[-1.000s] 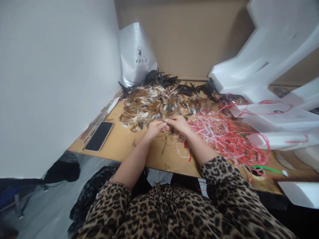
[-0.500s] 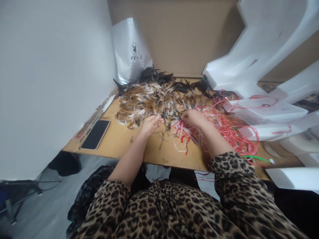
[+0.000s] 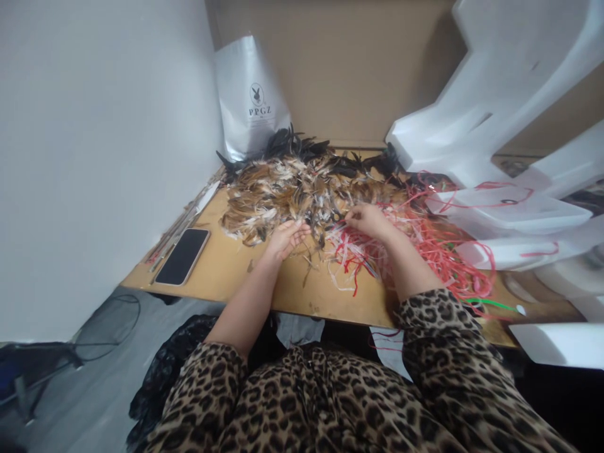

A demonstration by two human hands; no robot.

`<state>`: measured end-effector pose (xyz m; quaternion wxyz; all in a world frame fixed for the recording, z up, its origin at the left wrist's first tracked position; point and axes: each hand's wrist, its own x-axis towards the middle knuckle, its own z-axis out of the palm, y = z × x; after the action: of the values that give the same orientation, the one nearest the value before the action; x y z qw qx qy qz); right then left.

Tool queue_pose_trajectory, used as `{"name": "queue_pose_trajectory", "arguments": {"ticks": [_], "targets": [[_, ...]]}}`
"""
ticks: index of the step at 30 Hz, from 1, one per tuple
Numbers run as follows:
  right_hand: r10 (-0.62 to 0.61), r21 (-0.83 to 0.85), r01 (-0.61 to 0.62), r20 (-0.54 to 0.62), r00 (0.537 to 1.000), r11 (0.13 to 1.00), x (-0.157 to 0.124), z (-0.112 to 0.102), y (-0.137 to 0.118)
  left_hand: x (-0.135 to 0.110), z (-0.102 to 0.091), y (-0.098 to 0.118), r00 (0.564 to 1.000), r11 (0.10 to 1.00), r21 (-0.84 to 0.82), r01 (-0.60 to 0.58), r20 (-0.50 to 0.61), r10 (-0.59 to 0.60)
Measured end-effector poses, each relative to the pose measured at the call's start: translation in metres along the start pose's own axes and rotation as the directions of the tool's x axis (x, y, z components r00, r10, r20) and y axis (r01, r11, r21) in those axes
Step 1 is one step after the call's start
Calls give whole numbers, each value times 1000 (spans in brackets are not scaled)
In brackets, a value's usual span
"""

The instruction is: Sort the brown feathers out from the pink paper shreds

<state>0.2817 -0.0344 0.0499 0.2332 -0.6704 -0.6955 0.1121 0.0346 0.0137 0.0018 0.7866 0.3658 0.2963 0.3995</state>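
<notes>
Table [image 3: 321, 292]: surface exposed along 6 o'clock edge
Feathers [image 3: 264, 207]: piled from centre toward 12 o'clock
Red-and-white strands [image 3: 436, 245]: heaped at 3 o'clock
Left hand [image 3: 287, 239]: fingers half-curled; grip unclear
Right hand [image 3: 368, 221]: fingertips pinched near strands' edge; content unclear

A plain, pale wall [image 3: 104, 138] rises along the left and meets a flat brown panel [image 3: 344, 75] behind the yellowish worktop [image 3: 342, 305]; below lies a grey floor [image 3: 97, 402], and soft light leaves a dim shadow toward the panel's right
</notes>
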Motion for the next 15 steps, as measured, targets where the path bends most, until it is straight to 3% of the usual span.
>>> {"name": "queue_pose_trajectory", "arguments": {"ticks": [4,8,11,13,15], "targets": [[57,421,-37,-35,998,907,-4,-12,-15,-1,1,1,999,998,-50,29,46,-27],[65,706,-127,114,991,697,-4,-5,-31,-2,1,1,997,998,-59,26,77,-21],[11,812,-173,201,979,557,-2,9,-38,-3,3,3,998,997,-77,-13,58,18],[-17,816,-203,252,968,542,-1,17,-41,-4,4,5,999,996,-80,-32,41,35],[-32,784,-216,288,957,582,-2,21,-44,-6,6,8,998,997,-69,-42,37,45]]}}
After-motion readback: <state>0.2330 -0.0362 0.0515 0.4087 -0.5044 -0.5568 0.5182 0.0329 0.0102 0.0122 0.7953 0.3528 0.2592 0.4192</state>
